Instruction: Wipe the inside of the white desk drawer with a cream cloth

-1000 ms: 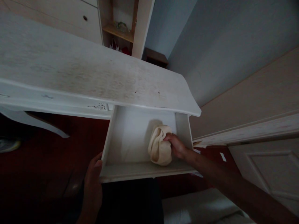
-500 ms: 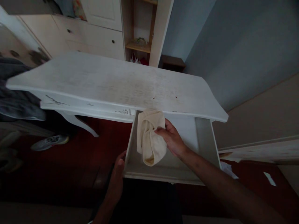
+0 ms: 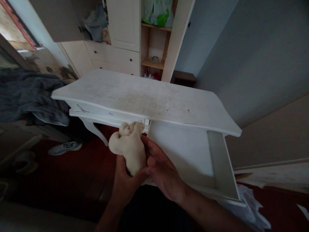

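Note:
A bunched cream cloth [image 3: 129, 146] is held up in front of the left corner of the open white drawer [image 3: 183, 151]. My left hand [image 3: 124, 182] grips its lower end from below, fingers wrapped round it. My right hand [image 3: 163, 172] is closed on the cloth's right side, thumb and fingers pressed against it. The drawer belongs to a worn white table [image 3: 145, 96] and shows only a bare white bottom.
A tall white wardrobe [image 3: 125, 29] with shelves and small drawers stands behind the table. Dark clothes [image 3: 29, 96] are heaped at the left, with a sneaker [image 3: 64, 147] on the red floor. A grey wall and a pale door panel [image 3: 270, 135] are at the right.
My right hand lifted the cloth out of the drawer and carried it left. My left hand left the drawer's front corner and took hold of the cloth. The view tilted upward.

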`<state>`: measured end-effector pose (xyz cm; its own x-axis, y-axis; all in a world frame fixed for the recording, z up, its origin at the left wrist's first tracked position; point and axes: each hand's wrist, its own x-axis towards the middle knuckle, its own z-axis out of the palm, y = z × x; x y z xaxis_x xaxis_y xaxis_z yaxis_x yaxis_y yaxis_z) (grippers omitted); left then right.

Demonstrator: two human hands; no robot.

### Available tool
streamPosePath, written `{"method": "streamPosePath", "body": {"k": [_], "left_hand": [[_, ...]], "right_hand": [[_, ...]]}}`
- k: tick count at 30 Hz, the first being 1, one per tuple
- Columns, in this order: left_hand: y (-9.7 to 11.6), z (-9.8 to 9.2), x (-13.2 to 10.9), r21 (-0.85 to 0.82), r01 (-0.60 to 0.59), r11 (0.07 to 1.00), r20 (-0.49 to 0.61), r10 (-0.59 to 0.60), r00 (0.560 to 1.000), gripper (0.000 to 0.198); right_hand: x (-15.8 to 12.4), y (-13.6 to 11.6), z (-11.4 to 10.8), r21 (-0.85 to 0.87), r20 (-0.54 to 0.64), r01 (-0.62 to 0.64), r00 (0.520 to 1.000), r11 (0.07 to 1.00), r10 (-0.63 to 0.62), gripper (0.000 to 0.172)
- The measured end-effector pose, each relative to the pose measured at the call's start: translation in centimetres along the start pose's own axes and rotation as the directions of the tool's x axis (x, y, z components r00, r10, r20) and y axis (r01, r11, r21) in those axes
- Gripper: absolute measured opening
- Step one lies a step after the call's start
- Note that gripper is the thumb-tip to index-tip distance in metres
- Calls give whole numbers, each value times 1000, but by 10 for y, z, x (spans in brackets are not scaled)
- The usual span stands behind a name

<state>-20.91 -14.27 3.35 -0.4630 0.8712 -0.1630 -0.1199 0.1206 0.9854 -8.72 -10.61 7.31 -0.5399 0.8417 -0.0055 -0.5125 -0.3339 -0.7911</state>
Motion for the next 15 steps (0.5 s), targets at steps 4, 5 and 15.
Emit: {"method": "streamPosePath", "body": {"k": [4,5,15], "left_hand": [[-7,-13,13,-207,151,967,29,-148,989,69],[-9,-17,16,-260,197,945,52,-190,980,63],[-38,-49,80,19,-194,981,-152,195,969,55]], "right_hand": [[-7,-1,7,12,128,34,991,999,-35,58],[-12,-2,7,-21,155,25,988,999,-21,57],[-118,-6,-46,-507,-102,-417,898,754,428,49]]}}
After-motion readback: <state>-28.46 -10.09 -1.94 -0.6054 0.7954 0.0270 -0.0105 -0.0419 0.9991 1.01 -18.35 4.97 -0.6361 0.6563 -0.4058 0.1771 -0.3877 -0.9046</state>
